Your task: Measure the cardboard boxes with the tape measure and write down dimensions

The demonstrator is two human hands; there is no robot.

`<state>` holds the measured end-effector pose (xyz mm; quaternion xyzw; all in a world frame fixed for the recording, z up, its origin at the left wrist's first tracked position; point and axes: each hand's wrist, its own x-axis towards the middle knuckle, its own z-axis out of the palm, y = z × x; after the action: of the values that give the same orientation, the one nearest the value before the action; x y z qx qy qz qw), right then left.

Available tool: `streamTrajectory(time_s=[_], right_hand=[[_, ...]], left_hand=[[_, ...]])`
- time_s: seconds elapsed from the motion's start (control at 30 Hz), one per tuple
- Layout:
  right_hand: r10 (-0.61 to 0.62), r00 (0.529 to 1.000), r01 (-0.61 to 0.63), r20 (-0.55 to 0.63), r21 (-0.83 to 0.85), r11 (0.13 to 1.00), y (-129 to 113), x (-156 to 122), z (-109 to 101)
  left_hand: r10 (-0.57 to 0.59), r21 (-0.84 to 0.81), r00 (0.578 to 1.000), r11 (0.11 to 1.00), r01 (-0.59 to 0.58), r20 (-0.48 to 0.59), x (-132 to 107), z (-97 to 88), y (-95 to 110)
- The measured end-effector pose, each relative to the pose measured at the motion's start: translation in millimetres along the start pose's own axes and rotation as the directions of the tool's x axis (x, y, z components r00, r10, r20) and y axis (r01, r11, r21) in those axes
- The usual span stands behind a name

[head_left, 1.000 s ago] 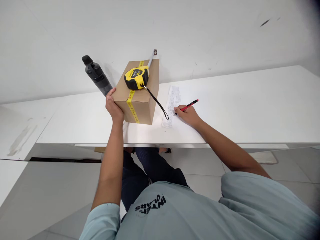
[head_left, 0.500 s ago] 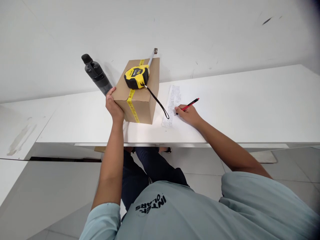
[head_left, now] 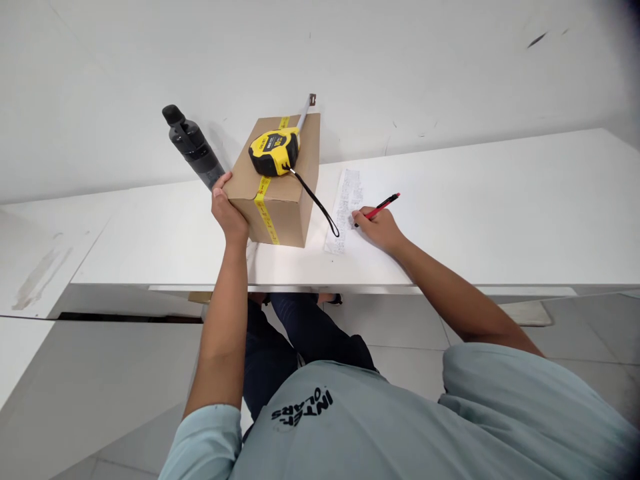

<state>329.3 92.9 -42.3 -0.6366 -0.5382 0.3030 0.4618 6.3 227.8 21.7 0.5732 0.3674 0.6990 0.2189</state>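
My left hand point(head_left: 230, 212) grips the near left corner of a cardboard box point(head_left: 280, 220) sealed with yellow printed tape. On the box lies a yellow and black tape measure point(head_left: 274, 152), its blade drawn out a little past the far edge and its black wrist strap hanging over the right side. Closed around a red and black pen point(head_left: 379, 209), my right hand point(head_left: 383, 230) rests on the table with the pen's tip on a narrow sheet of paper point(head_left: 345, 207). Small handwriting covers the sheet; single words are too small to read.
A dark water bottle point(head_left: 195, 147) stands behind the box, close to my left fingers. The white table point(head_left: 500, 213) runs along a white wall point(head_left: 400, 60). A lower grey surface point(head_left: 125, 373) lies at the near left, and the table's front edge is by my legs.
My right hand and the pen have shifted very slightly to the right and away from me over the paper. The box, tape measure and left hand stay put.
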Motion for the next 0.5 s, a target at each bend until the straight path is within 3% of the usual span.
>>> streamTrajectory(time_s=[0.27,0.5], right_hand=[[-0.034,0.999,0.036,0.027,-0.054,0.998,4,1,1],[-0.067,0.998,0.068,0.007,-0.141,0.988,9,-2,3]], left_hand=[[-0.008,0.011,1.0,1.0,0.008,-0.018,-1,-0.7,-1],[-0.008,0.08,1.0,0.997,0.01,-0.025,-11,-8.2,10]])
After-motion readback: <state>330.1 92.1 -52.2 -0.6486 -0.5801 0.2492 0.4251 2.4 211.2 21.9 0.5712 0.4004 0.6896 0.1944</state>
